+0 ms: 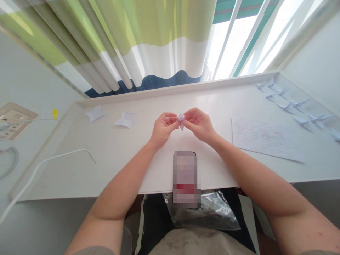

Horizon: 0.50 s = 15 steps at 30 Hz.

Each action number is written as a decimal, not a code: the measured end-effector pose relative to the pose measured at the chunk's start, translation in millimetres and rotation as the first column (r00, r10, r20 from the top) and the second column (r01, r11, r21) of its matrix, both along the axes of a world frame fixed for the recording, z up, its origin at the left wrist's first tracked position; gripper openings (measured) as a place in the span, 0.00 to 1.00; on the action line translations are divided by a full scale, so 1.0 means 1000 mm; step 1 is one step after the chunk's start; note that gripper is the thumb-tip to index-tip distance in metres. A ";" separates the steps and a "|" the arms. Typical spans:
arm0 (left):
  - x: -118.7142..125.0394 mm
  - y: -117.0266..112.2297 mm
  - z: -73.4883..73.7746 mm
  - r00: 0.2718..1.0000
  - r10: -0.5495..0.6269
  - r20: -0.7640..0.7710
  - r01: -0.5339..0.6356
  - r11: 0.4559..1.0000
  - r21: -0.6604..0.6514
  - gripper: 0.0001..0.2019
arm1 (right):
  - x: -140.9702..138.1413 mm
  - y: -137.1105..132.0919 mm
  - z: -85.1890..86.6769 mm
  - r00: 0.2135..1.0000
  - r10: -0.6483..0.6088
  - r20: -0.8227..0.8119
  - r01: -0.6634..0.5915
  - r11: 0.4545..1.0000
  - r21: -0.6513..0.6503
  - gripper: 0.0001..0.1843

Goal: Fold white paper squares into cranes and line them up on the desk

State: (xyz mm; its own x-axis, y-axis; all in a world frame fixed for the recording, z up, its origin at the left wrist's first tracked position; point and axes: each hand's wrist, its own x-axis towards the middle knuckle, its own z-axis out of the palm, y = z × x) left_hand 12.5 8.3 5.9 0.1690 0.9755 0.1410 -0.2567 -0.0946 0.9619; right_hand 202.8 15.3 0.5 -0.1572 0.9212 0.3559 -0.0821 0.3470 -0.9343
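Note:
My left hand (162, 127) and my right hand (199, 123) meet above the middle of a white table (111, 148). Both pinch a small folded piece of pale paper (181, 120) between fingertips, held just off the tabletop. Two partly folded white papers (95, 113) (125, 119) lie to the left of my hands. A row of several finished folded paper figures (289, 102) stretches along the far right of the table.
A written sheet of paper (262, 139) lies to the right of my hands. A blurred upright object (185, 179) stands at the table's near edge. A white cable (53, 157) loops across the left side by a wall socket (13, 118). Striped curtains (138, 46) and a window hang behind.

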 end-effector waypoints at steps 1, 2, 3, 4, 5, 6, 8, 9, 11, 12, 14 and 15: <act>0.000 0.000 0.000 1.000 0.011 -0.016 -0.011 1.000 0.007 0.26 | 0.000 0.000 0.000 1.000 0.000 0.009 0.001 1.000 -0.006 0.25; 0.001 -0.001 0.000 0.999 0.020 -0.029 -0.020 1.000 0.012 0.26 | 0.001 0.000 -0.001 1.000 0.003 0.019 -0.003 1.000 -0.015 0.24; 0.001 -0.001 0.000 0.999 0.027 -0.040 -0.026 0.999 0.018 0.26 | 0.001 0.000 -0.001 1.000 0.009 0.029 -0.009 1.000 -0.026 0.23; 0.001 -0.001 0.000 0.998 0.030 -0.049 -0.029 0.999 0.023 0.25 | 0.002 0.000 -0.001 0.999 0.017 0.036 -0.016 0.999 -0.037 0.22; 0.001 -0.001 0.000 0.998 0.030 -0.056 -0.028 0.999 0.027 0.25 | 0.002 -0.001 -0.001 0.999 0.025 0.040 -0.023 0.999 -0.047 0.22; 0.001 -0.001 0.000 0.998 0.026 -0.062 -0.024 0.999 0.030 0.24 | 0.002 -0.001 -0.001 0.999 0.031 0.040 -0.029 0.998 -0.056 0.22; 0.002 -0.002 0.001 0.997 0.018 -0.074 -0.016 0.999 0.030 0.22 | 0.002 -0.001 0.001 0.999 0.038 0.021 -0.037 0.997 -0.071 0.22; 0.002 -0.002 0.001 0.997 0.017 -0.078 -0.015 0.999 0.030 0.20 | 0.002 -0.001 0.001 0.999 0.041 0.005 -0.040 0.996 -0.081 0.22; 0.002 -0.003 0.000 0.996 0.014 -0.086 -0.011 0.999 0.041 0.16 | 0.003 0.000 0.003 0.999 0.042 -0.030 -0.045 0.993 -0.105 0.23; 0.003 -0.004 -0.001 0.996 0.012 -0.092 -0.006 0.998 0.055 0.15 | 0.003 0.001 0.003 0.998 0.042 -0.044 -0.047 0.992 -0.119 0.23; 0.004 -0.004 -0.004 0.994 0.011 -0.105 -0.001 0.996 0.094 0.15 | 0.004 0.002 0.004 0.998 0.039 -0.058 -0.047 0.988 -0.145 0.24; 0.005 -0.004 -0.005 0.994 0.012 -0.113 0.000 0.994 0.113 0.16 | 0.004 0.003 0.004 0.998 0.036 -0.061 -0.045 0.987 -0.157 0.24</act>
State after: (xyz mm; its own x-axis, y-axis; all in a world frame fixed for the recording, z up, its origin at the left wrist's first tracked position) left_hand 17.1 4.1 1.1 0.1843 0.9554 0.2307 -0.1457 -0.2055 0.9677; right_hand 207.1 18.0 4.5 -0.1788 0.9599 0.2158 -0.1483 0.1905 -0.9704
